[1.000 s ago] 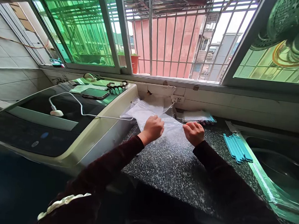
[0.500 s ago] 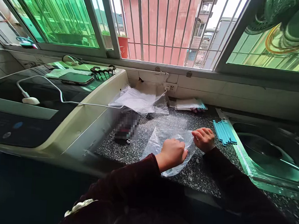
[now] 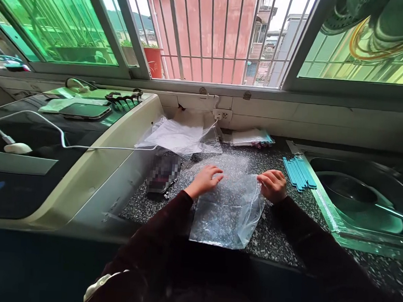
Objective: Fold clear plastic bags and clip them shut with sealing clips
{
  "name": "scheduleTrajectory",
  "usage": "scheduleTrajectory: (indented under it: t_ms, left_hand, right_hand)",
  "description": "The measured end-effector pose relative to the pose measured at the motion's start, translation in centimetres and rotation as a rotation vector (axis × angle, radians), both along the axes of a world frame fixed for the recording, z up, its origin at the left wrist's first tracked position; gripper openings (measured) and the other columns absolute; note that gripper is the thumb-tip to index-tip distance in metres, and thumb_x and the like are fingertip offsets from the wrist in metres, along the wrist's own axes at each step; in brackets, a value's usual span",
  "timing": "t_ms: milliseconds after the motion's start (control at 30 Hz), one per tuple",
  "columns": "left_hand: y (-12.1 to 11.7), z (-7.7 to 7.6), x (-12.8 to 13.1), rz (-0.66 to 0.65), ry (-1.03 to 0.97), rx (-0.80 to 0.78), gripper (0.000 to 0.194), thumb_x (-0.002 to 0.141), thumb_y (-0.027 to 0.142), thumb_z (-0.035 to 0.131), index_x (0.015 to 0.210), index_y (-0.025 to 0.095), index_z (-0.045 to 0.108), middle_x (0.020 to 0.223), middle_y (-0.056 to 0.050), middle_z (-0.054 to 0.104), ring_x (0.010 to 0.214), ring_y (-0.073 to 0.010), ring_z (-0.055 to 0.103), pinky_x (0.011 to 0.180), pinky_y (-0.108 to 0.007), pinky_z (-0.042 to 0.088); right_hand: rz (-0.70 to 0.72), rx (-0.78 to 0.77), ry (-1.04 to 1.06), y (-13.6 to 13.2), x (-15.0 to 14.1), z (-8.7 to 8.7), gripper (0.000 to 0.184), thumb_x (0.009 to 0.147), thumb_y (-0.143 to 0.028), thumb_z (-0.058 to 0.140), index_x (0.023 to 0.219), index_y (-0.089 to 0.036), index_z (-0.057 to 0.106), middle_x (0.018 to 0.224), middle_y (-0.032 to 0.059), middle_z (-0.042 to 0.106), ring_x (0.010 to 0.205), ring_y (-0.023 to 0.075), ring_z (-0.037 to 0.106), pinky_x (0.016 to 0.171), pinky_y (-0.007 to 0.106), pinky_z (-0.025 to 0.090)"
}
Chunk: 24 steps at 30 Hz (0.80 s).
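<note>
A clear plastic bag [image 3: 223, 218] lies on the speckled counter in front of me. My right hand [image 3: 273, 185] is closed in a pinch on the bag's upper right corner, where the film gathers in creases. At the bag's upper left edge is my left hand [image 3: 205, 180], its thumb and fingers bent but apart and close to the film. Whether those fingertips touch the bag, I cannot make out. To the right of my right hand lie several turquoise strips [image 3: 299, 174], side by side.
A blurred-out dark object [image 3: 163, 172] sits left of the bag. Behind are white sheets in clear film [image 3: 178, 136] and a stack of packets [image 3: 252, 138]. A washing machine [image 3: 120, 137] with a white cable [image 3: 85, 147] stands left; a sink [image 3: 349, 192] is at right.
My left hand has moved left and away from the bag's middle to its upper left, its fist loosening. The bag now lies flatter and shows more. My right hand still pinches its corner.
</note>
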<state>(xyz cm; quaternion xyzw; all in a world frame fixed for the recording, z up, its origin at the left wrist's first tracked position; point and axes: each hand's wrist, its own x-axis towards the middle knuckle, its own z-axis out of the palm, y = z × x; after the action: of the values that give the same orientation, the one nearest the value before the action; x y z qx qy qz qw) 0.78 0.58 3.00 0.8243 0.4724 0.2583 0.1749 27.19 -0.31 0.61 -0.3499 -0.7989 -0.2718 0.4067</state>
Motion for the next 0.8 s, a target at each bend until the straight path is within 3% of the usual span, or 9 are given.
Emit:
scheduleTrajectory:
  t_ms: [100,200,333,567,800]
  left_hand:
    - [2.1,-1.6,-1.1,-0.031,-0.024,-0.070,0.021,0.082,0.024,0.049,0.094,0.017,0.066,0.098,-0.006,0.067,0.097,-0.0185,0.056,0.091,-0.033,0.041]
    - [2.5,-2.6,-1.2,-0.069,-0.004,-0.101,0.016,0.080,0.022,0.051,0.080,0.017,0.066,0.085,-0.005,0.068,0.087,-0.0183,0.056,0.085,-0.032,0.043]
    - [2.5,-2.9,-1.3,-0.084,-0.024,-0.087,0.014,0.079,0.019,0.052,0.068,0.017,0.061,0.076,-0.004,0.065,0.082,-0.0176,0.055,0.080,-0.031,0.043]
    - [3.0,-3.4,-1.9,-0.042,0.018,-0.039,0.014,0.081,0.018,0.049,0.071,0.017,0.059,0.078,-0.005,0.063,0.082,-0.0194,0.053,0.080,-0.033,0.041]
    - [4.0,-3.9,-3.1,0.049,-0.012,0.030,0.012,0.081,0.017,0.051,0.073,0.018,0.060,0.079,-0.005,0.063,0.080,-0.0182,0.051,0.080,-0.033,0.041]
  right_hand:
    - [-0.007,0.008,0.024,-0.1,-0.1,-0.1,0.012,0.079,-0.016,0.054,0.071,-0.022,0.060,0.064,0.0006,0.062,0.071,0.0143,0.053,0.071,0.027,0.035]
    - [-0.085,-0.028,0.005,-0.2,-0.2,0.0,0.015,0.080,-0.019,0.052,0.069,-0.023,0.061,0.064,-0.0001,0.063,0.070,0.0140,0.055,0.072,0.028,0.037]
    - [-0.083,-0.002,-0.013,-0.3,-0.3,0.3,0.014,0.079,-0.017,0.054,0.069,-0.023,0.062,0.063,-0.0007,0.063,0.070,0.0133,0.055,0.071,0.029,0.038]
    - [-0.083,-0.007,-0.061,-0.4,-1.0,1.2,0.011,0.077,-0.013,0.056,0.078,-0.022,0.062,0.071,0.0005,0.065,0.073,0.0147,0.055,0.072,0.029,0.041]
    - [0.157,-0.114,-0.076,-2.7,-1.5,2.5,0.011,0.075,-0.010,0.054,0.077,-0.019,0.058,0.069,0.0026,0.060,0.064,0.0130,0.050,0.060,0.026,0.043]
